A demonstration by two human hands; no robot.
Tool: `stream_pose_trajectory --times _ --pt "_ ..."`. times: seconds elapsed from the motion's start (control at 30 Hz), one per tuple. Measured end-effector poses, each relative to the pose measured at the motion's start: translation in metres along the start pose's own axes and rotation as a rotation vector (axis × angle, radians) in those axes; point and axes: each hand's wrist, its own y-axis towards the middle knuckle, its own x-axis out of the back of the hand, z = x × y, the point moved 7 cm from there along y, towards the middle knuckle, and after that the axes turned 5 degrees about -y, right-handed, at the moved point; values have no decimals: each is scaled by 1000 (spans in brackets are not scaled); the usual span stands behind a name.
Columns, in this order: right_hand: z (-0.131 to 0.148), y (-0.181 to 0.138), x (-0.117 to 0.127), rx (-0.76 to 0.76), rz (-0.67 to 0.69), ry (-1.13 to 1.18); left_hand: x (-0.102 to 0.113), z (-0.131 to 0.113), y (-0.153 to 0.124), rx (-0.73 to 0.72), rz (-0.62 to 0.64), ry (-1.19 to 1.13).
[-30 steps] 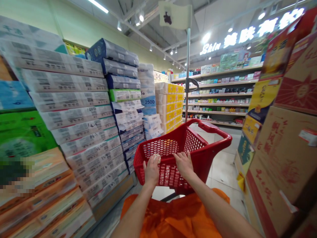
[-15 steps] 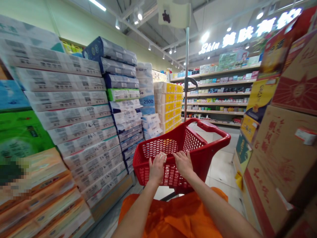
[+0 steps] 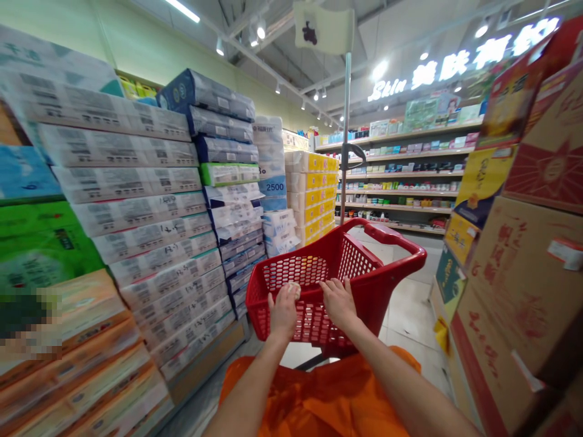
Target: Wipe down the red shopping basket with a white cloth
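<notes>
A red plastic shopping cart (image 3: 387, 273) with perforated basket walls stands right in front of me, its handle on the far right side. My left hand (image 3: 283, 312) is at the near rim of the basket, closed around a small crumpled whitish cloth (image 3: 295, 290). A little to the right, my right hand (image 3: 339, 301) grips the same rim, fingers bent over it and thumb raised. Part of the fingertips is hidden behind the rim. Inside the basket I can make out no goods.
Tall stacks of wrapped paper packs (image 3: 155, 243) line the left side. Cardboard cartons (image 3: 514, 279) are piled on the right. A metal pole (image 3: 347, 109) with a pale flag rises beyond the cart, before stocked shelves (image 3: 405, 176). Pale floor tiles (image 3: 405, 303) show beside the cart.
My left hand, with the cloth, has slid slightly left along the rim. My right hand stays on the rim, and the cart has hardly moved in view.
</notes>
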Motion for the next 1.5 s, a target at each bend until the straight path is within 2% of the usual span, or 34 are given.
stream_pose_trajectory --times 0.07,0.13,0.2,0.33,0.4,0.47,0.6,0.67,0.7,0.77,0.93,1.03,1.17,1.3,1.43,1.5 --pt "0 -1 0 10 1 -5 -6 -22 2 -82 18 -18" --pt "-1 -2 1 24 7 -5 -7 -25 3 -83 8 -20" --pt "-3 -2 0 32 18 0 -3 -9 1 -23 -9 -9" --pt "-3 0 -1 16 6 11 13 44 -5 163 -75 -4" --pt "-3 0 -1 -3 0 6 15 53 -6 198 -87 -12" --pt "-2 1 -1 -14 6 -2 10 39 -3 146 -60 -17" --pt "0 0 0 10 25 -10 -6 -18 4 -94 15 -38" --pt "-1 -1 0 26 27 -8 -8 -30 5 -151 33 -42" --pt "-2 -2 1 30 25 -3 -6 -28 5 -148 34 -36" --pt "-3 -3 1 33 11 18 1 -7 3 -92 18 -13" --pt "-4 -2 2 15 -26 78 21 69 -4 82 -17 34" --pt "-5 -2 3 26 -29 88 21 84 -3 89 23 6" --pt "-13 1 0 69 13 71 16 76 2 67 90 -52" --pt "-33 11 -8 71 122 27 15 57 5 28 131 -68" --pt "-58 25 -17 -45 282 -28 11 30 -1 -36 150 -84" --pt "-60 28 -21 -130 347 -44 8 14 -5 -77 139 -97"
